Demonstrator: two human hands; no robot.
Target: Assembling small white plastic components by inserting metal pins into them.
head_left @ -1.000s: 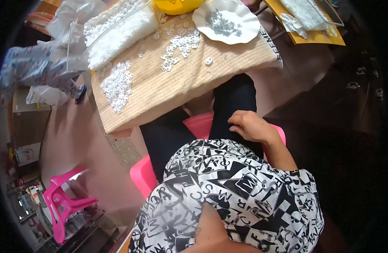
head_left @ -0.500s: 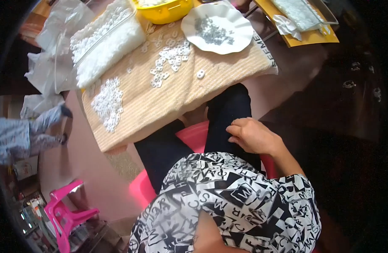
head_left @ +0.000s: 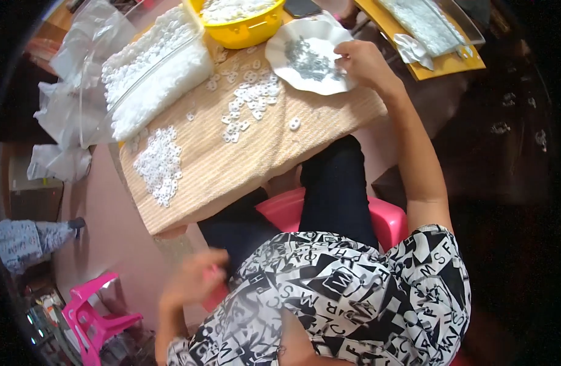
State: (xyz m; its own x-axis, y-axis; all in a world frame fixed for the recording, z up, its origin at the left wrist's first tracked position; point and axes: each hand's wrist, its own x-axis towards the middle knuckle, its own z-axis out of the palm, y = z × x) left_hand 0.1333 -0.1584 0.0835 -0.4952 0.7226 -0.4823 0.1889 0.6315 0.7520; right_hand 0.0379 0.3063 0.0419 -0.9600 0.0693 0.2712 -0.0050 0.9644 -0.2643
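My right hand point(head_left: 367, 64) reaches over the right side of a white wavy-edged plate point(head_left: 280, 64), its bent fingers apart and no piece visible in them. Small dark grey pieces point(head_left: 311, 60) lie in the plate. My left hand point(head_left: 195, 276), smeared by motion, is low beside my left thigh, away from the table; its fingers cannot be made out. On the cloth-covered table point(head_left: 225, 177) are a heap of small white pieces with holes point(head_left: 160, 163), a looser group of similar white pieces point(head_left: 256, 96), and a single white two-holed piece point(head_left: 294, 124) near the front edge.
A clear bin of white pieces point(head_left: 161, 76) stands at the table's back left, beside crumpled plastic bags point(head_left: 97, 43). A yellow basin point(head_left: 241, 32) holds more white pieces. Another clear tray point(head_left: 424, 27) is at the far right. A pink stool point(head_left: 94, 320) and a person point(head_left: 21, 244) are on the left.
My right hand has gone from my lap up to the plate. My left hand has come into view at the lower left. The person at the left has shifted position.
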